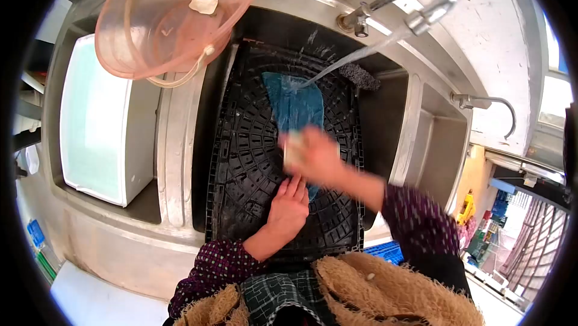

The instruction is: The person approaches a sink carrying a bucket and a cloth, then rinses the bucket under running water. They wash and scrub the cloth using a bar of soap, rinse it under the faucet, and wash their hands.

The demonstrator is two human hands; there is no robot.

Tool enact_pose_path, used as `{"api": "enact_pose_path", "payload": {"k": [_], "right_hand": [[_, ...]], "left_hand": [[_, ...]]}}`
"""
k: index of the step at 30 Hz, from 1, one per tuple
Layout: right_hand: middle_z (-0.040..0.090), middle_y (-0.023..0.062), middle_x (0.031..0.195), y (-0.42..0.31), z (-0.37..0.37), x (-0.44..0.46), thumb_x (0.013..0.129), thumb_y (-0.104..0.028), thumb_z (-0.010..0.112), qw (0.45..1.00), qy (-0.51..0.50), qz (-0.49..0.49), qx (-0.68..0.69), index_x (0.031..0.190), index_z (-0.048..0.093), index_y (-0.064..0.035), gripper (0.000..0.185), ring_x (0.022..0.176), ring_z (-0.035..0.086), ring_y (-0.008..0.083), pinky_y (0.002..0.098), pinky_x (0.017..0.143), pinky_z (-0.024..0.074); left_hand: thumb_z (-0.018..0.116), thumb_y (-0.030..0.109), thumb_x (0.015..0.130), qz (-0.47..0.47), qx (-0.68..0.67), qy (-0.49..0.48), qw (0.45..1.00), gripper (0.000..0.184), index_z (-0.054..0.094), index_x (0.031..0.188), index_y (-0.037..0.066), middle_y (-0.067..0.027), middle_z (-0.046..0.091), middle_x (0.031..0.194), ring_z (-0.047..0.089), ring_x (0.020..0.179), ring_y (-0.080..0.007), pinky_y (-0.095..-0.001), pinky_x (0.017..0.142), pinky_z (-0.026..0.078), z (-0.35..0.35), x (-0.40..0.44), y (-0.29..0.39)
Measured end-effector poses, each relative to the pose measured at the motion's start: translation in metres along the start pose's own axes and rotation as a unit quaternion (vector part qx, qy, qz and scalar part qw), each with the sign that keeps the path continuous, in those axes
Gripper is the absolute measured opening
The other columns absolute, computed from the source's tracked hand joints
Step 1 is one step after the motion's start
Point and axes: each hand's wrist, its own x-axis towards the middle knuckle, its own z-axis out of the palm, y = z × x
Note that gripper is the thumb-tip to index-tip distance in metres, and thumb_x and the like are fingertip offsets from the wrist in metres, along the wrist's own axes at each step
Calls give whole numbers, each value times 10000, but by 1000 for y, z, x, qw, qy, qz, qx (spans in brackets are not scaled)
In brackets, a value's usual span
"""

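Two bare hands meet low on my feed: the right hand (319, 156), motion-blurred, grips a pale, block-shaped object (294, 152) over a wet teal cloth (298, 109). The left hand (288, 208) reaches in just beside it, fingers extended; whether they pinch I cannot tell. Lengthwise, the cloth runs away from me across a black slatted plastic rack (241, 163), the right hand nearer its middle.

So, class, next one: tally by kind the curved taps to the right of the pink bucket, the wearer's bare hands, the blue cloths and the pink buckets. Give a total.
Taps: 2 (larger tap, smaller tap)
Hands: 2 (left hand, right hand)
Blue cloth: 1
Pink bucket: 1
Total: 6
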Motion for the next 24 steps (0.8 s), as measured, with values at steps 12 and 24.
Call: {"api": "enact_pose_path", "payload": {"k": [12,24], "right_hand": [[602,189,872,7,13,43,856,-472,606,998,32,-32,35,1148,645,-175,419,878,610,372,451,754,506],[627,192,953,1,21,111,849,-504,573,999,35,-32,-3,1171,664,-197,454,938,616,347,457,776,510]], "left_hand": [[569,133,720,2,-25,-14,1000,389,636,1036,-84,-215,606,1186,539,1165,-347,-437,983,435,1,-1,-4],[581,127,724,-6,-11,-39,999,410,630,1062,-100,-243,573,1233,519,1189,-368,-470,982,441,9,-6,-7]]}}
